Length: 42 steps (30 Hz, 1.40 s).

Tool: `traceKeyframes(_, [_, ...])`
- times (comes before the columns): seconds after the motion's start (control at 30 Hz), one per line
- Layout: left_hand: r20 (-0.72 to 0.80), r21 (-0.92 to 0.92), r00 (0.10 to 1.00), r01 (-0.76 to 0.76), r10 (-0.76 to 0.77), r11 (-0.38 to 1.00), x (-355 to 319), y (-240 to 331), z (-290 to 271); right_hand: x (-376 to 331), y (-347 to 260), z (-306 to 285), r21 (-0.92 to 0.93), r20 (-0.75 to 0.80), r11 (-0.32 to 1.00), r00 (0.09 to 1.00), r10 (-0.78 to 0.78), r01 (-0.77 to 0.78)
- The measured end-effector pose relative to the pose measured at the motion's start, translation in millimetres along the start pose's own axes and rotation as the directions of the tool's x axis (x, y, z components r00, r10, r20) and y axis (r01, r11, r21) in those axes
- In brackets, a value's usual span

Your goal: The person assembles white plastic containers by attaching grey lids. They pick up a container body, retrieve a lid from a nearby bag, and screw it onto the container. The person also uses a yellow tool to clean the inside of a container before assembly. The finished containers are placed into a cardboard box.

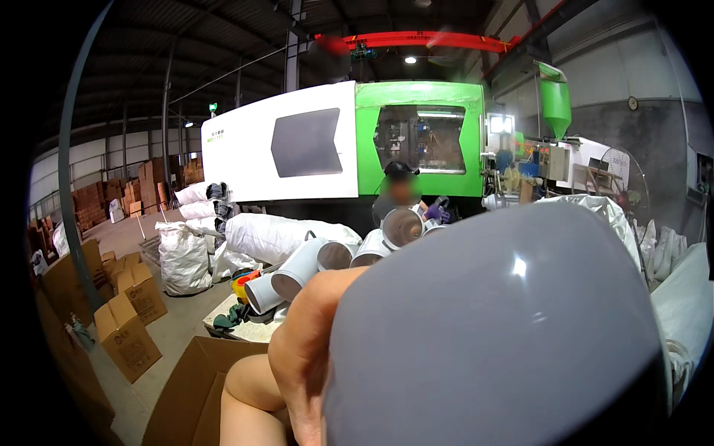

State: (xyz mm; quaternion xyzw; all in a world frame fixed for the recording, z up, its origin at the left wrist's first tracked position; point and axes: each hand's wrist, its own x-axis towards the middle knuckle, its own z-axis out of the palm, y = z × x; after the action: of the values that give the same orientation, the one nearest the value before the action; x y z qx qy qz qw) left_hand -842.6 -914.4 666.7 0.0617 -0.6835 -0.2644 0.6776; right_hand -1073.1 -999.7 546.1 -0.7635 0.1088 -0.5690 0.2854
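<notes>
In the head view, a grey pipe (491, 320) looms close up, its glossy side hiding much of the lower scene. The left hand (306, 338) is wrapped round the pipe's left edge, holding it; the right hand is out of sight, so its state cannot be told. Left of the grey pipe, an open carton (197, 390) stands low, near the hand. Beyond the grey pipe, to its left, other pipes (296, 273) lie on a table (260, 331). A co-worker (385, 208) wearing a purple glove (437, 212) is behind those, and farther beyond the grey pipe stands a white and green machine (364, 134).
</notes>
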Motion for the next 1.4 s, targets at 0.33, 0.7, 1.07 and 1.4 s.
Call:
traceKeyframes(0.33, [-0.036, 0.005, 0.999, 0.017, -0.017, 1.0, 13, -31, 38, -18, 0, -37, -0.032, -0.022, 0.999, 1.0, 0.003, -0.004])
traceKeyframes(0.7, [-0.137, 0.062, 0.989, -0.043, 0.051, 0.997, 40, -136, 100, -2, 23, -95, -0.183, -0.079, 0.967, 0.978, -0.195, 0.178])
traceKeyframes(1.07, [-0.365, -0.201, 0.715, 0.565, -0.596, 0.801, -40, -245, -15, 52, 116, -93, -0.096, -0.252, 0.988, 0.963, 0.094, -0.121])
traceKeyframes(1.4, [-0.444, -0.318, 0.418, 0.753, -0.792, 0.576, -174, -219, -87, 19, 149, 1, 0.114, -0.229, 0.939, 0.911, 0.344, -0.326])
